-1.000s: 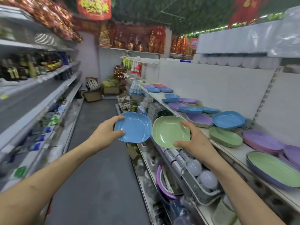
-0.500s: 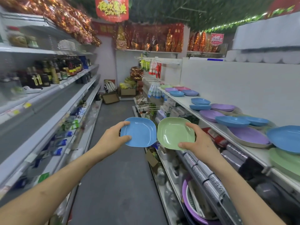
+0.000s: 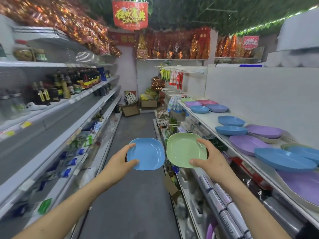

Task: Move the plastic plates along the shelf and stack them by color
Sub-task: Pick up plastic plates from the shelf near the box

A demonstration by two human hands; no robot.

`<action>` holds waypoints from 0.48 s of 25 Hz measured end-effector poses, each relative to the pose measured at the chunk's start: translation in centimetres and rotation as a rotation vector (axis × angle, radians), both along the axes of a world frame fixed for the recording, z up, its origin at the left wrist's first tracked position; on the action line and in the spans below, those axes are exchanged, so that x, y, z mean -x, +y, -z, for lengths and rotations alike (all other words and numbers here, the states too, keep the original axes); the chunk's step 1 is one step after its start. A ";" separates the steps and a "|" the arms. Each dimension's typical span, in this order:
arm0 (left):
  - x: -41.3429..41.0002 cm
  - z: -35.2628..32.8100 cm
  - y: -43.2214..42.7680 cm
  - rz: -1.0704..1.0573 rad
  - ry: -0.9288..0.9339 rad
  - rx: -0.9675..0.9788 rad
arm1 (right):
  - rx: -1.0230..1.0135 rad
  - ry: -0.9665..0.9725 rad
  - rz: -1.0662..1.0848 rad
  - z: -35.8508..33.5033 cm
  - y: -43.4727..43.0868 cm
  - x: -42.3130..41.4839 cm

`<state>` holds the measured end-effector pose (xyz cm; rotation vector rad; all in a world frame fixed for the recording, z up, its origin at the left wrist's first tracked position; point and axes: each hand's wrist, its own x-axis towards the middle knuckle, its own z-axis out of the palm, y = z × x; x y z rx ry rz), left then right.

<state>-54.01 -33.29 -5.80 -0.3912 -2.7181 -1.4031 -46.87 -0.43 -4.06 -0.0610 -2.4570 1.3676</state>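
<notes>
Blue plate pinched at its left rim, thumb on top, by left hand; green plate gripped the same way at its right rim by right hand. Both just beside each other over the aisle, left of the shelf with more plates.

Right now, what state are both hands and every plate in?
left hand, grips the blue plate by its left edge.
blue plate, held over the aisle, tilted up.
right hand, grips the green plate by its right edge.
green plate, held beside the blue plate, unstacked.
shelf plates, resting on the white shelf, colours mixed.
</notes>
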 end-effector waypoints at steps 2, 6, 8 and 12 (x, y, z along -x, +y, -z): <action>1.2 0.5 0.4 -0.054 0.007 -0.009 | 0.025 0.004 -0.029 0.7 0.7 2.5; 3.9 1.8 -0.3 -0.120 -0.025 -0.024 | 0.063 -0.026 -0.099 2.3 0.1 7.3; 6.0 2.2 -1.3 -0.158 -0.042 -0.043 | 0.062 -0.033 -0.126 2.7 -0.8 10.3; 11.1 2.7 -4.1 -0.196 -0.065 -0.059 | 0.068 -0.019 -0.164 3.2 -4.2 16.9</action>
